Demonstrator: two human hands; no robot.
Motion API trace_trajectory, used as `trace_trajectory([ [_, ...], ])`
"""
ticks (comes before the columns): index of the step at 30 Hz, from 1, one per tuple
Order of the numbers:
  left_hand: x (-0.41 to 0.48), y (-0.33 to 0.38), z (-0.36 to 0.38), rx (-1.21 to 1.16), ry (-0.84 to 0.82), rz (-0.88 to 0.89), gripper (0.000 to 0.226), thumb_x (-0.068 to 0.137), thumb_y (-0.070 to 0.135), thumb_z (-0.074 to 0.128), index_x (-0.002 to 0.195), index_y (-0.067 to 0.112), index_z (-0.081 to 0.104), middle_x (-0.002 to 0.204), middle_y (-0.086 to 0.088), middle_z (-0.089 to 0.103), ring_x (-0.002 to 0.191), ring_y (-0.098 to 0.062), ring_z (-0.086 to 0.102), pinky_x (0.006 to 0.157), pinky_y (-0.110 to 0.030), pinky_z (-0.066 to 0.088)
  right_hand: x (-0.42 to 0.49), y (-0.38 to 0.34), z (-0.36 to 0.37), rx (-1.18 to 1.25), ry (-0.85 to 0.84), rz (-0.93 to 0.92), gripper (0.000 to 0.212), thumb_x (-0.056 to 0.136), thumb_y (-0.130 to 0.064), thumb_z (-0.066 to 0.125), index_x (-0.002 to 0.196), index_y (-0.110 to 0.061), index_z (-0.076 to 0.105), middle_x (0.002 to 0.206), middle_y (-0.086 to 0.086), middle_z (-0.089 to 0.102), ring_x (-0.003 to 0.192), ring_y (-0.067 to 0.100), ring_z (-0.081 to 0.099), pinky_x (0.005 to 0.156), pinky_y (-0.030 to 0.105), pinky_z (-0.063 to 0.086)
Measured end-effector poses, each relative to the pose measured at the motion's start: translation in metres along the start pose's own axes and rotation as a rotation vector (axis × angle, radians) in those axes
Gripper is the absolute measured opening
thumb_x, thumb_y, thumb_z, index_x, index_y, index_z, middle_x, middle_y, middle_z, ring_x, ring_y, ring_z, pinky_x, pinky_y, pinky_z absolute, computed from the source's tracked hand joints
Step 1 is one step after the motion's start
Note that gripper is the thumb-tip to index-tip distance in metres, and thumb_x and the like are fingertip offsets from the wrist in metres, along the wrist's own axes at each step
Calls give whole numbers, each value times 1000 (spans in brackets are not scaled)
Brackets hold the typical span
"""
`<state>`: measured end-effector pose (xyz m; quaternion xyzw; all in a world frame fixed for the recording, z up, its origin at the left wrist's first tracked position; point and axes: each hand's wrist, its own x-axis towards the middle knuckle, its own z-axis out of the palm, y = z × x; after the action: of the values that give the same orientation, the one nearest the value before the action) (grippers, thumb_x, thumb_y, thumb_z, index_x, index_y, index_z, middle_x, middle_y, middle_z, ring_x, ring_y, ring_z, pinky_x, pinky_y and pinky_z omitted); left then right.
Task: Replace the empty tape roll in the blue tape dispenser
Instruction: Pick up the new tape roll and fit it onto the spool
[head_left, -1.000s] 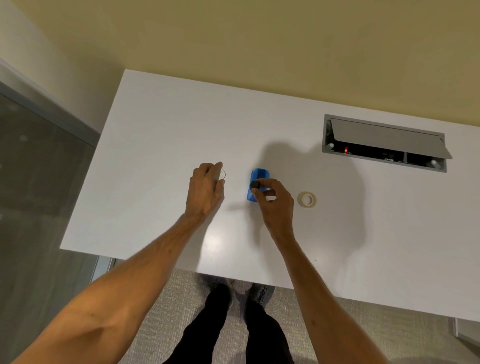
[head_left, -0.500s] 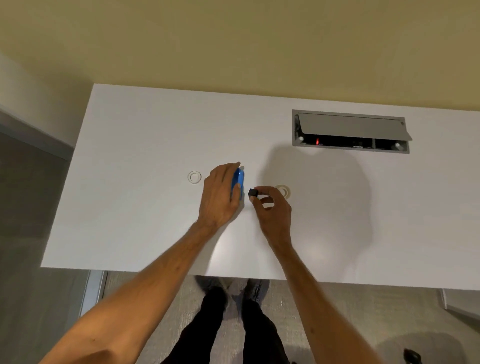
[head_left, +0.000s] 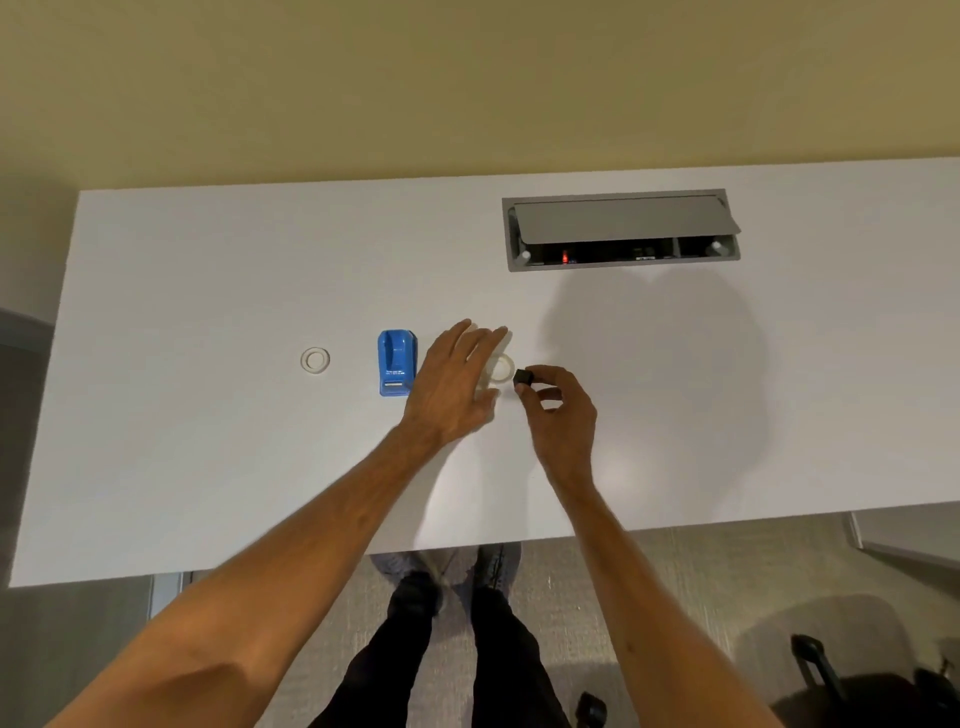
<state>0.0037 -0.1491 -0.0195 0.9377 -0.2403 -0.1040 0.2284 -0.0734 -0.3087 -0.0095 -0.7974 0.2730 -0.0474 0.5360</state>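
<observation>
Table (head_left: 208, 467): a wide white top seen from above, with the person standing at its near edge.
Cable hatch (head_left: 621, 231): a grey recessed box set into the table's far right part, its flap raised and a small red light showing inside.
Left hand (head_left: 454, 384): reaches across the middle of the table with fingers spread and loose, lying over the left side of the new roll; whether the fingertips actually grasp the roll cannot be told.
Right hand (head_left: 563, 410): just right of the left hand, thumb and forefinger pinched on the black hub, the other fingers curled.
Blue tape dispenser (head_left: 397, 362): stands alone on the table just left of the left hand, touched by neither hand.
New tape roll (head_left: 501, 369): a pale ring flat on the table between the two hands, partly hidden by the left fingers.
Empty tape roll (head_left: 315, 360): a thin white ring lying flat to the left of the dispenser, well apart from both hands.
Black hub (head_left: 523, 378): a small dark piece held just beside the new roll's right edge.
</observation>
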Motion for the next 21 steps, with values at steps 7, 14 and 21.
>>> trace_trajectory([
  [7, 15, 12, 11, -58, -42, -110, 82, 87, 25, 88, 160, 15, 52, 154, -8, 62, 146, -32, 52, 123, -46, 45, 3, 11, -7, 17, -28, 67, 16, 97, -25, 79, 112, -30, 74, 110, -15, 77, 98, 6, 73, 86, 30, 64],
  [14, 17, 10, 13, -66, -88, -160, 83, 85, 22, 88, 160, 16, 52, 155, -7, 59, 143, -31, 53, 116, -42, 46, 8, 11, -9, 7, -26, 88, 16, 96, -26, 80, 110, -32, 75, 109, -17, 77, 95, 3, 72, 82, 31, 65],
  [21, 20, 7, 11, -58, -92, -147, 62, 91, 24, 85, 149, 18, 64, 148, -6, 63, 137, -29, 56, 113, -40, 48, 10, 13, -7, -12, -29, 78, 15, 97, -25, 78, 111, -30, 75, 109, -15, 77, 94, 2, 72, 82, 26, 63],
])
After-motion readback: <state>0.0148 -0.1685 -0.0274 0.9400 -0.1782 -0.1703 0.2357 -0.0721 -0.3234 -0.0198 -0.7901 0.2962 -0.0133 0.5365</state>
